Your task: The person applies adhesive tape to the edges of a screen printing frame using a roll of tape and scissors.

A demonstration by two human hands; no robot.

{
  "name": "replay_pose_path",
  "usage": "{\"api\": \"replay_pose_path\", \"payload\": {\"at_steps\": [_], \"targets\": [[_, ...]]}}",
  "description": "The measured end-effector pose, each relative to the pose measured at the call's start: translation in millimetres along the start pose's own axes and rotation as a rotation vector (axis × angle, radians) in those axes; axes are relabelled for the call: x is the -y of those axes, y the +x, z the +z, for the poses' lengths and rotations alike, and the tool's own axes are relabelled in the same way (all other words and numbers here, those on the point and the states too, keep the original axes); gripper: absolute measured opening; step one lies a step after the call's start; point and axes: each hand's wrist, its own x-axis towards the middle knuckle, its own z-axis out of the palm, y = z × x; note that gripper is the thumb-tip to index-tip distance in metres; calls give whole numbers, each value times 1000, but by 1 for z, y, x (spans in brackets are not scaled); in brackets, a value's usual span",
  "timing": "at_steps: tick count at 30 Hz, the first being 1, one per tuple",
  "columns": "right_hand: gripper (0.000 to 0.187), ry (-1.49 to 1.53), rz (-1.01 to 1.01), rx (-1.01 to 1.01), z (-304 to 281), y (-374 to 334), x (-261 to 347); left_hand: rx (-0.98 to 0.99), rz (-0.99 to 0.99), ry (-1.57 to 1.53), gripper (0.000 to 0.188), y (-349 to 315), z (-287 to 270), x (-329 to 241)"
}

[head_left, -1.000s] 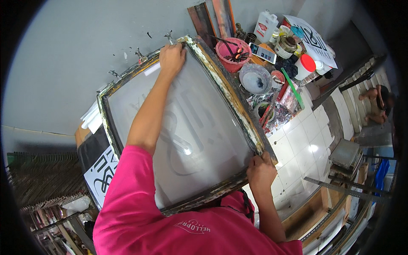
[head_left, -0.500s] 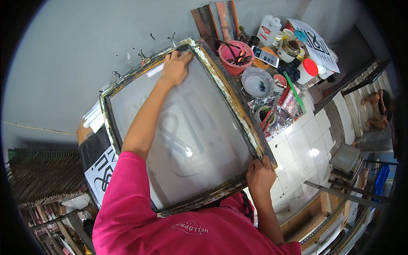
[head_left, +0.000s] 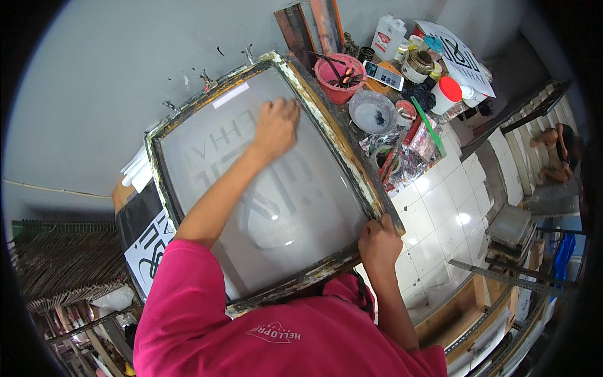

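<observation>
From where I sit watching the feed, I have my left hand [head_left: 279,129] palm down over the far right part of the grey mesh [head_left: 270,213], its fingers bent and bunched; I cannot tell whether they pinch anything or whether the tips touch the surface. My right hand [head_left: 381,245] is curled tight round the near right corner of the screen frame [head_left: 338,146], which lies ahead of it and to its left, running right around the left hand. Faint dark lettering [head_left: 267,195] shows on the mesh below and left of my left hand, and a pale strip [head_left: 230,96] lies beyond it to the left, close to the frame's far edge. Past that edge I see metal clamps [head_left: 206,80]. To the right of my left hand, outside the frame, stand a pink bucket [head_left: 336,95] and a grey bowl [head_left: 372,113], with a phone [head_left: 384,76] farther right. Well beyond my right hand, toward its right, lies a green strip [head_left: 429,125]; a tiled floor [head_left: 433,217] spreads just right of that hand.
</observation>
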Motion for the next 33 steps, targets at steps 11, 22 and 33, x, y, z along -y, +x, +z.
{"api": "replay_pose_path", "payload": {"at_steps": [11, 22, 33], "targets": [[6, -19, -3, 133, -7, 1, 3, 54, 344, -320, 55, -91, -61, -157], [8, 6, 13, 171, -14, 2, 3, 87, 493, -553, 40, -101, -64, -180], [34, 400, 20, 76, -74, -38, 0, 123, 484, -423, 43, -100, -76, -182]]}}
